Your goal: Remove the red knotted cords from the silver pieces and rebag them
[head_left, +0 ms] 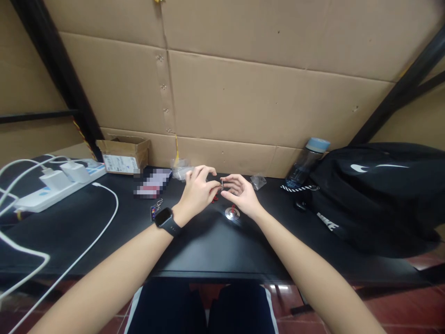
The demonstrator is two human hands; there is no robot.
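My left hand point(200, 186), with a dark watch on its wrist, is closed in a pinch on a small thin metal piece point(222, 184). My right hand point(243, 192) meets it from the other side, its index finger and thumb curved around the same piece. The exact kind of the piece is too small to make out. Just below the hands lies a shiny round metal disc point(232, 214) with a bit of red cord on it. Another bit of red cord point(215, 199) shows on the table under the left fingertips, partly hidden.
A keychain point(153, 212) lies beside the left wrist. Clear plastic bags point(257, 182) rest near the cardboard wall. To the left are an open carton point(123, 157) and a white power strip point(31, 200) with cables; to the right, a bottle point(306, 162) and black backpack point(378, 199).
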